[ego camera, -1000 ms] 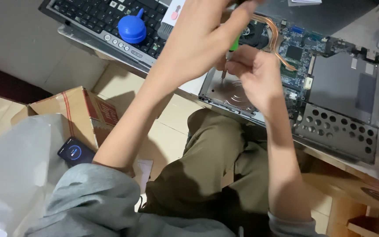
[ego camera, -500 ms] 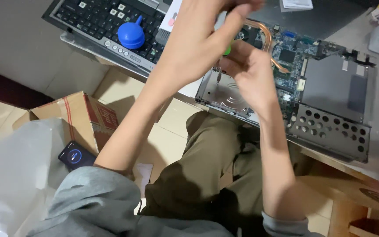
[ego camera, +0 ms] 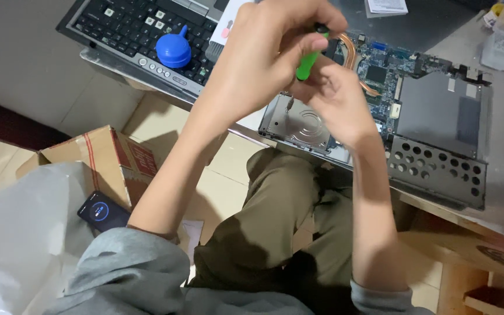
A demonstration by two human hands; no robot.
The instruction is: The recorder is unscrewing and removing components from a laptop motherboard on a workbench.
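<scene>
Left hand (ego camera: 263,55) clenched around the top of a green-handled screwdriver (ego camera: 307,61), fingers wrapped over its black cap. Right hand (ego camera: 336,102) just below and beside, fingertips pinching the lower handle and shaft to steady it. Both hands touching one another over the opened laptop chassis (ego camera: 438,157).

Step in hand, by the look of it: driving or loosening a screw at the silver hard drive (ego camera: 301,125), directly beneath the right hand's fingers. Tip itself hidden behind the hands, so seating in a screw head cannot be confirmed. Next move likely calls for steady downward pressure, a twist from the upper grip, and a shaft kept square to the screw.

Long axis of the screwdriver tilted, cap up and away from the body, shaft pointing down and toward the body, onto the drive.

Beyond the left hand: a blue dust blower (ego camera: 173,51) resting on a detached keyboard (ego camera: 123,29). Past the right hand: copper heat pipe (ego camera: 354,55) and circuit board (ego camera: 392,67).
</scene>
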